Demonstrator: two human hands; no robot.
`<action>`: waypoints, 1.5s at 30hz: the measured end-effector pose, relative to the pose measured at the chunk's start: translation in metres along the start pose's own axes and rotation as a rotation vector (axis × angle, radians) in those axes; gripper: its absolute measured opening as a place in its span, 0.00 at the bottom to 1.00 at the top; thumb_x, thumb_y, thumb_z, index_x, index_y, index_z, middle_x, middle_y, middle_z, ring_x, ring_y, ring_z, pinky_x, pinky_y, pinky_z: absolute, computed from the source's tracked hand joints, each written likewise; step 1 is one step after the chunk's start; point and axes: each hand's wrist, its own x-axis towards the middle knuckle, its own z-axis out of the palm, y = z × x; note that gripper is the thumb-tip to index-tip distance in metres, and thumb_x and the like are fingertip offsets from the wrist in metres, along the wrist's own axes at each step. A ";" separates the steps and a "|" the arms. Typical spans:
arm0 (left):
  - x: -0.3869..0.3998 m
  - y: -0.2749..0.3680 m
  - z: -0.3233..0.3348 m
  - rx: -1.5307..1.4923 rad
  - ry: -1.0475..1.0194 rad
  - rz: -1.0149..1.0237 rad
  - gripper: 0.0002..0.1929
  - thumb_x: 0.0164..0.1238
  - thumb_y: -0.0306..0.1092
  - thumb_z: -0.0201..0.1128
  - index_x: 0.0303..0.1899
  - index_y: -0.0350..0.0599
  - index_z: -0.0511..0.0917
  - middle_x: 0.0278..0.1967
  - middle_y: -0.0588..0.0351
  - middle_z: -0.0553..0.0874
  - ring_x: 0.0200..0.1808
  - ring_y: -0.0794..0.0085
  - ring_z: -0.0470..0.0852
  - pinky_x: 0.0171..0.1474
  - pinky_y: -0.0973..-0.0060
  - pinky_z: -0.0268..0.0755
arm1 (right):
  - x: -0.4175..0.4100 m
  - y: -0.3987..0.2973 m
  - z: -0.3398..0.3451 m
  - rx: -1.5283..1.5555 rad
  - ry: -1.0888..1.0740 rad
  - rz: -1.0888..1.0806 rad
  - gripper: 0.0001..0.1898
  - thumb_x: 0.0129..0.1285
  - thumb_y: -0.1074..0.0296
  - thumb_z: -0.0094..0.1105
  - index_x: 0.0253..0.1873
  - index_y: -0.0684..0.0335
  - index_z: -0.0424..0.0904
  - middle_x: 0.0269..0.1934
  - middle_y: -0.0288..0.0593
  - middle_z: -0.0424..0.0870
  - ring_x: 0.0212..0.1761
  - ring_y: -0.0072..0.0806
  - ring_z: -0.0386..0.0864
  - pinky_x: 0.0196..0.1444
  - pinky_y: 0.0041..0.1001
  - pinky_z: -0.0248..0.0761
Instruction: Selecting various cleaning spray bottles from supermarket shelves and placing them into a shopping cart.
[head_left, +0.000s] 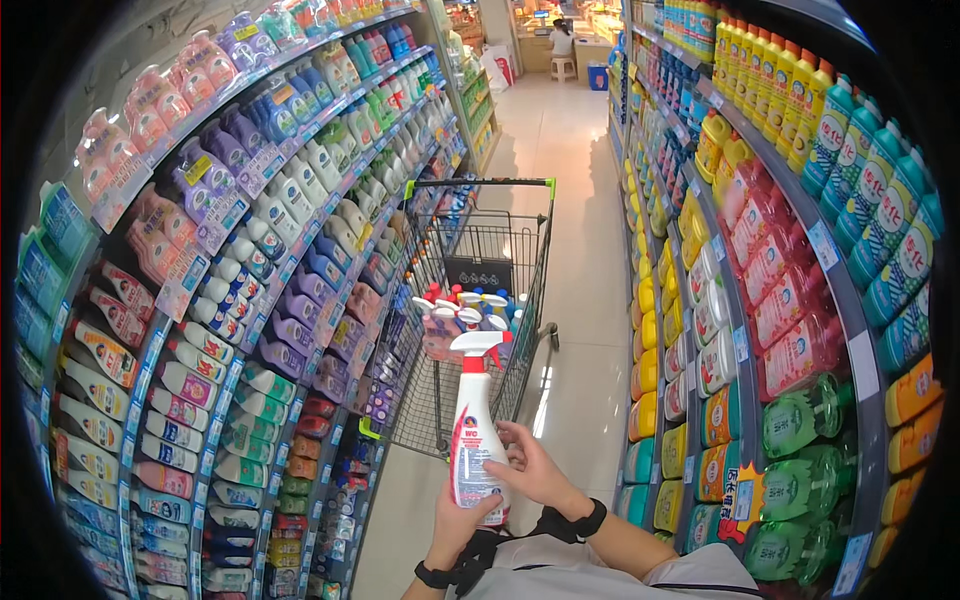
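Note:
A white trigger spray bottle (474, 397) of toilet cleaner stands upright before me, its label with small print facing me. It has a red collar and a white-and-red spray head. My left hand (457, 521) holds it low down, with the thumb across the front of its base. From the right, my right hand (536, 463) grips its side, the thumb resting on the label and the fingers curled by its edge. Just beyond the bottle is a wire shopping cart (420, 405) with green corner pieces. Several bottles (457, 307) with spray heads and red caps are in it, partly hidden by the held bottle.
Shelves of cleaner and detergent bottles (292, 202) line my left. The right-hand shelves (799, 187) hold yellow, teal, pink and green bottles. Tiled floor (581, 247) runs between them. At the far end a person (561, 39) sits on a stool near a blue bin (598, 76).

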 end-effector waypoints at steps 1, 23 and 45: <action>0.004 0.001 0.003 0.001 0.005 -0.005 0.26 0.59 0.30 0.76 0.55 0.33 0.74 0.46 0.50 0.86 0.46 0.71 0.86 0.50 0.72 0.81 | 0.003 -0.001 -0.001 0.111 0.032 0.018 0.44 0.64 0.65 0.72 0.76 0.70 0.51 0.66 0.51 0.67 0.65 0.34 0.73 0.66 0.32 0.71; 0.116 -0.058 -0.080 -1.176 -0.733 -0.577 0.32 0.80 0.62 0.42 0.65 0.45 0.72 0.56 0.51 0.84 0.55 0.58 0.85 0.52 0.55 0.81 | 0.115 0.024 0.033 0.339 0.164 -0.201 0.33 0.67 0.48 0.58 0.67 0.66 0.64 0.55 0.44 0.77 0.52 0.30 0.79 0.57 0.33 0.74; 0.184 -0.041 -0.119 -0.581 0.199 -0.160 0.17 0.71 0.31 0.66 0.55 0.35 0.74 0.46 0.54 0.83 0.46 0.76 0.84 0.50 0.78 0.78 | 0.255 0.017 -0.023 0.360 0.129 0.277 0.18 0.70 0.62 0.62 0.57 0.65 0.73 0.49 0.54 0.84 0.51 0.41 0.84 0.56 0.40 0.78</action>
